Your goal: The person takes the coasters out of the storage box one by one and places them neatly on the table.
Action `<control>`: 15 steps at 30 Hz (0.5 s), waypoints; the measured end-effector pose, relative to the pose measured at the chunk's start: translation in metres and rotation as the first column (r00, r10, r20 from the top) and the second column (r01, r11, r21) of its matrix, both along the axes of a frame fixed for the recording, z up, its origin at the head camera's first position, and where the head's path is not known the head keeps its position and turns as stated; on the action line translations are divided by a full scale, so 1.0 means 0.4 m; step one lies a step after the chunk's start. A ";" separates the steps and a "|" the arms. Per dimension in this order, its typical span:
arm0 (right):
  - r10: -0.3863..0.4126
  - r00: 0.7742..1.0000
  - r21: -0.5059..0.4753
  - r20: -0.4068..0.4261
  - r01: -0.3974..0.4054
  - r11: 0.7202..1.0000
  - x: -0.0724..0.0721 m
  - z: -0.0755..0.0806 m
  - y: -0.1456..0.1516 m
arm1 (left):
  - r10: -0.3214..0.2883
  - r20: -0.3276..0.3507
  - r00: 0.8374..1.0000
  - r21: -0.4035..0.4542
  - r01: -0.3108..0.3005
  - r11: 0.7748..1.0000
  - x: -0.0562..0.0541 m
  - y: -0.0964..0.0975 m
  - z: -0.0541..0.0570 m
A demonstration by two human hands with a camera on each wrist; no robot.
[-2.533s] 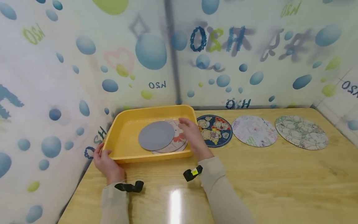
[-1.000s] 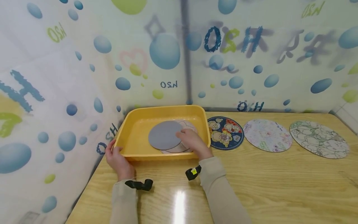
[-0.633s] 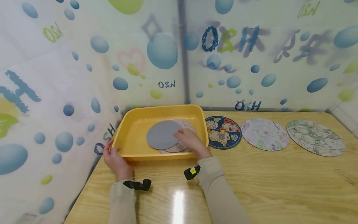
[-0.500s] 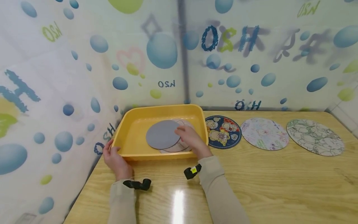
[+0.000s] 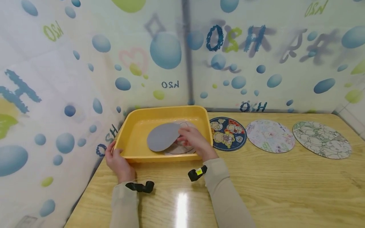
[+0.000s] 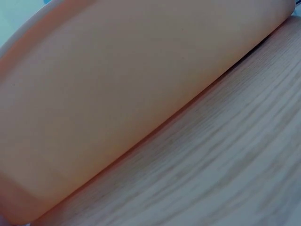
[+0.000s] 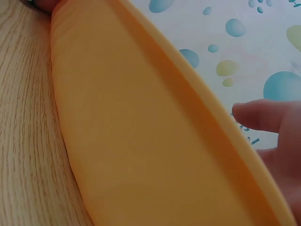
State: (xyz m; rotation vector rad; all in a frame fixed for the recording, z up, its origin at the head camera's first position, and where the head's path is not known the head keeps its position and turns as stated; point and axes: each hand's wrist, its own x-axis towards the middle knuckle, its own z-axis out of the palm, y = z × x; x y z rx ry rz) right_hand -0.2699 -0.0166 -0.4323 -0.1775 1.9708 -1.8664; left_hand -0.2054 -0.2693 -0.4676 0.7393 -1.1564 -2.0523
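Grey disc (image 5: 162, 137) in right hand (image 5: 196, 141)

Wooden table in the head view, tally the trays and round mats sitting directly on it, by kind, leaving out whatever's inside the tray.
Yellow tray: 1
Round printed mats (dark blue bear mat, pale pastel-patterned mat, line-drawn mat with green): 3
Total: 4
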 end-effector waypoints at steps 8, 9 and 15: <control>0.095 0.994 0.081 -0.047 -0.091 0.993 0.013 0.003 -0.005 | 0.002 0.004 1.000 -0.016 -0.002 1.000 0.003 -0.003 0.002; 0.105 0.993 0.094 -0.054 -0.100 0.991 0.007 -0.007 -0.006 | -0.001 0.004 1.000 -0.015 0.001 1.000 0.003 -0.002 0.002; 0.109 0.992 0.140 -0.069 -0.098 0.985 0.007 -0.004 -0.008 | -0.007 0.009 1.000 -0.009 0.007 1.000 -0.003 0.002 0.004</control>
